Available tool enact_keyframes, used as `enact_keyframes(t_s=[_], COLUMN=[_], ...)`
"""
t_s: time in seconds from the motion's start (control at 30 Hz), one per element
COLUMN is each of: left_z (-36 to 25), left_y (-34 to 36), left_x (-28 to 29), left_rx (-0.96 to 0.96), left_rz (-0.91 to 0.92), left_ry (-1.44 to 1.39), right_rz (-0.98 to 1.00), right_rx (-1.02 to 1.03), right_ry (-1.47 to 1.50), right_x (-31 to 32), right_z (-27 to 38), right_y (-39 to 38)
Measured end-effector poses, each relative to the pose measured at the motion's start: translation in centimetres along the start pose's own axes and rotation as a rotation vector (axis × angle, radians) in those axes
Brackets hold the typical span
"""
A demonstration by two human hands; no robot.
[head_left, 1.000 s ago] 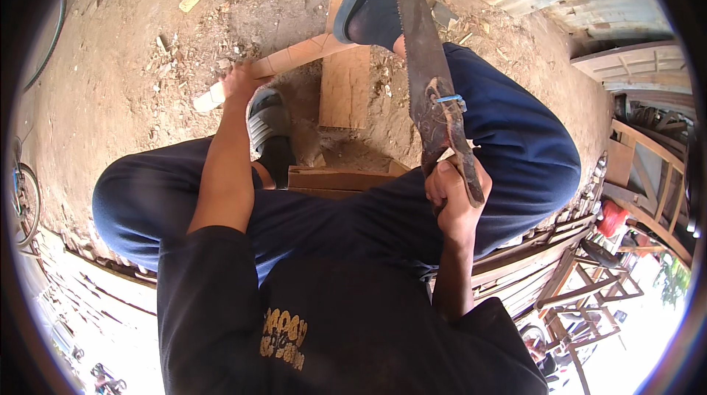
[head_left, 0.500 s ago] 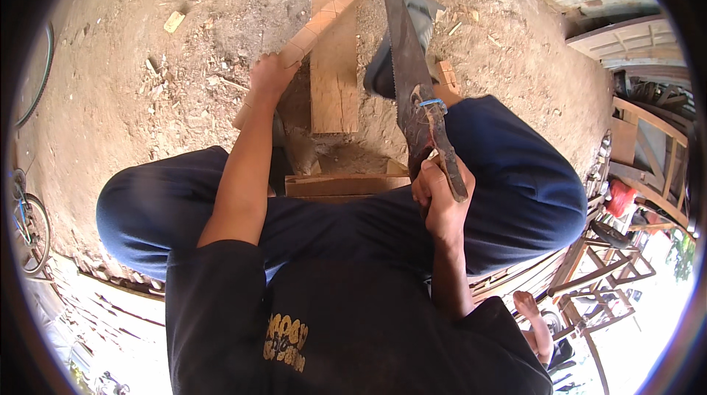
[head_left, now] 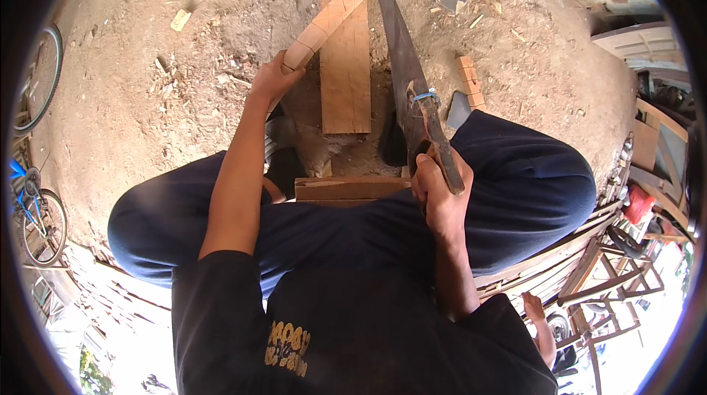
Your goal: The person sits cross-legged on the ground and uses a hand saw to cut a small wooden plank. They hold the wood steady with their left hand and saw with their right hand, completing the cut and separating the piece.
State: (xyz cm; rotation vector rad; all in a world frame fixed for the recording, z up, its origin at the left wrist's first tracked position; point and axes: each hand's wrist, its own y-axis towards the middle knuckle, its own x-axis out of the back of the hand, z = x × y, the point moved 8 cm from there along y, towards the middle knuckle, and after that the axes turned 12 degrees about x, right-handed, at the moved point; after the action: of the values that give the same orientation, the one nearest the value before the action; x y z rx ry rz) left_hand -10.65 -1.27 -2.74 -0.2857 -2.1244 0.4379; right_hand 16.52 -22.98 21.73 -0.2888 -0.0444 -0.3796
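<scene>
Open dirt [head_left: 545, 75] edges the plank [head_left: 346, 93]; left hand [head_left: 277, 77] grips a strip [head_left: 325, 24], right hand [head_left: 444, 190] a saw [head_left: 403, 53], tips perhaps touching

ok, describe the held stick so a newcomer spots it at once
On the dirt, in the upper middle of the view, lies a wide board. From the left grip, the stick slants up and right across the view of that board. It is narrower than the board and, though cross-lined like the short block off to the right, far longer.
</scene>
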Motion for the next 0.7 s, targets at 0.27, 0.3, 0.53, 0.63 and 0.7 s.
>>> enact_keyframes(t_s=[0.27,0.3,0.53,0.63,0.7], left_z=[0.3,0.1,-1.5,-1.4,-1.4], left_y=[0.2,0.3,0.6,0.8,1.0], left_x=[-0.7,-0.7,-1.3,-1.5,-1.4], left_rx=[0.012,0.019,0.002,0.036,0.015], left_rz=[0.034,0.046,0.097,0.131,0.117], left_ry=[0.035,0.034,-0.086,-0.044,-0.047], right_rz=[0.042,0.048,0.041,0.035,0.035], right_rx=[-0.053,-0.063,-0.100,-0.099,-0.105], right_ry=[-0.035,-0.047,-0.046,-0.045,-0.046], right_x=[-0.8,-0.8,-0.5,-0.5,-0.4], right_z=[-2.1,-2.2,-2.7,-2.9,-3.3], right_y=[0.6,0.6,1.0,1.2,1.2])
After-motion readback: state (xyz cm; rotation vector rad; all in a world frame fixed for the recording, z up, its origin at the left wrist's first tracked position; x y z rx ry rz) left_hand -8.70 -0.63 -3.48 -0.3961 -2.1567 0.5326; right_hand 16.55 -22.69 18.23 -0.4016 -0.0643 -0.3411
